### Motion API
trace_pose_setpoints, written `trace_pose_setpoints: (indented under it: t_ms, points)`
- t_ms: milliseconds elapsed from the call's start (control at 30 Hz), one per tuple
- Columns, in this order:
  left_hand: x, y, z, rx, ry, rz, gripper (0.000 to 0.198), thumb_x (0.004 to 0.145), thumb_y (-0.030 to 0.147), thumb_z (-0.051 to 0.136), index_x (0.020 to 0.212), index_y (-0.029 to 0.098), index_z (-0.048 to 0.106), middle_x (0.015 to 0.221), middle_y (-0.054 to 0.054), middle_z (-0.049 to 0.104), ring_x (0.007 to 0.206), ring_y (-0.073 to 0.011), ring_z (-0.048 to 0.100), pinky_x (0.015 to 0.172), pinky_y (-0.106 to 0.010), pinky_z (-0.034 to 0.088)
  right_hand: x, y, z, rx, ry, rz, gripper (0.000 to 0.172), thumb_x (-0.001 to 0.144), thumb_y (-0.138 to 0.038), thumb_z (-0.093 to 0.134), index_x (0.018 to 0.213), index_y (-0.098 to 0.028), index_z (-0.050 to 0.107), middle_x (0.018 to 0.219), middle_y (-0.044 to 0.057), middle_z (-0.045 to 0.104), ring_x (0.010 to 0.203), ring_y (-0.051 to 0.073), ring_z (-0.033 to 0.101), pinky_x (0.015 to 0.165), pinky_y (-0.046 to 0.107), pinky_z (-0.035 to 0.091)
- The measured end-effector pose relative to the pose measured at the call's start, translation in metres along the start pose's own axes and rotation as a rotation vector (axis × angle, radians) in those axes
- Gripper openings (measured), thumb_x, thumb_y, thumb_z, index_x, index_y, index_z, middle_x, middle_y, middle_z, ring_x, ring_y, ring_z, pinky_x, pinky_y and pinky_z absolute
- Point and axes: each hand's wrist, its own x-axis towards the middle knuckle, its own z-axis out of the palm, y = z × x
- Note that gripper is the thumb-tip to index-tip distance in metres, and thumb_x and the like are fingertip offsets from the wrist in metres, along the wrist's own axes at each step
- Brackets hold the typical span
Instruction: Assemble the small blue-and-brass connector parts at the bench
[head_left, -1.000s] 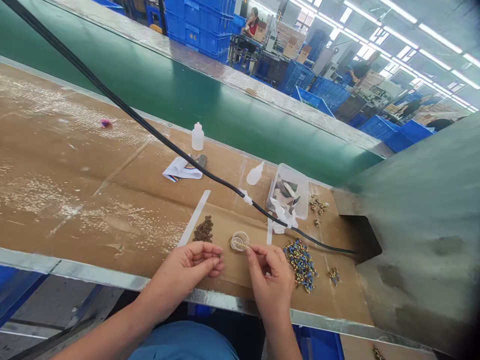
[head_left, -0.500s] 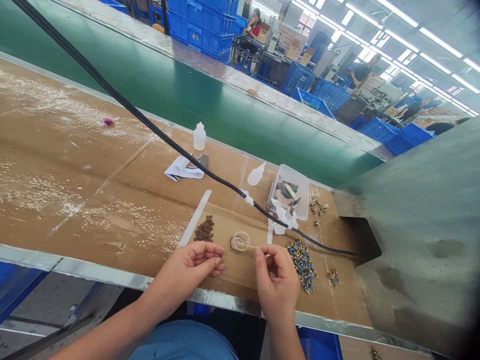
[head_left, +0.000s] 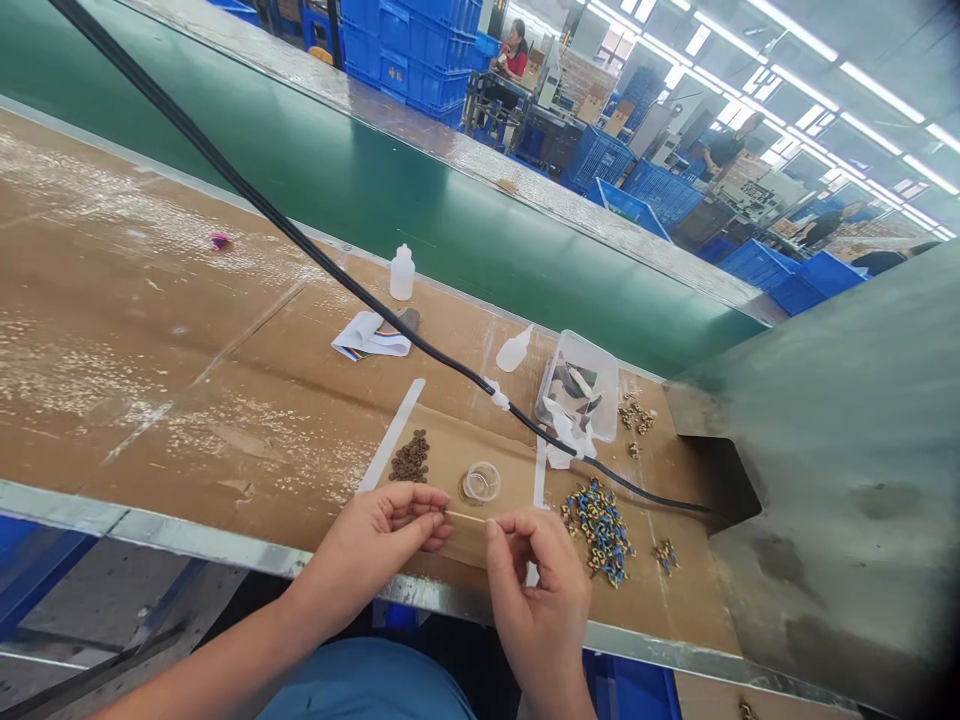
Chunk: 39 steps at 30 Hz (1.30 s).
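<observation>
Just below the clear plastic cup (head_left: 481, 482), your hands hold a thin wooden stick (head_left: 469, 517) between them.
Your right hand (head_left: 538, 590) pinches the stick, fingers closed. Your left hand (head_left: 375, 535) brings its fingertips together at the stick's tip; any item there is too small to tell. Left of the cup: dark brown parts (head_left: 409, 458). Right: blue-and-yellow parts (head_left: 600, 530).

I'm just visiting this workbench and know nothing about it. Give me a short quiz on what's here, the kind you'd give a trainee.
1. What thin item stretches from the left hand toward the right hand?
2. True or false: the small clear round cup sits between the dark pile of small parts and the blue-and-yellow pile.
3. What colour are the stacked crates in the background? A) blue B) red C) black

Key: 1. a thin pale stick; 2. true; 3. A
</observation>
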Motion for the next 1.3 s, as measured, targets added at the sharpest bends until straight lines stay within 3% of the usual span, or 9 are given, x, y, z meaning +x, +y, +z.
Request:
trace_pose_setpoints:
  t_ms: [833,1300]
  points:
    - [0.0008,-0.0065,-0.0019,-0.034,-0.048,0.029,0.018,0.07,0.024,0.069,0.085,0.014,0.064,0.076,-0.006,0.076,0.077,-0.0202,0.072,0.079,-0.033,0.055,0.0038,-0.0026,0.0009,-0.054,-0.07,-0.075,0.009,0.087,-0.017,0.052,0.082,-0.02,0.059,0.071,-0.001,0.056,0.056,0.009,0.05,0.052,0.02,0.04]
    - [0.0,-0.0057,-0.0023,-0.027,-0.057,0.061,0.015,0.069,0.021,0.071,0.081,0.016,0.065,0.074,-0.003,0.076,0.076,-0.0189,0.072,0.08,-0.032,0.055,0.0073,0.0006,-0.0012,-0.077,-0.075,0.042,0.014,0.088,-0.023,0.051,0.076,-0.02,0.056,0.067,-0.002,0.053,0.057,0.01,0.048,0.053,0.021,0.038]
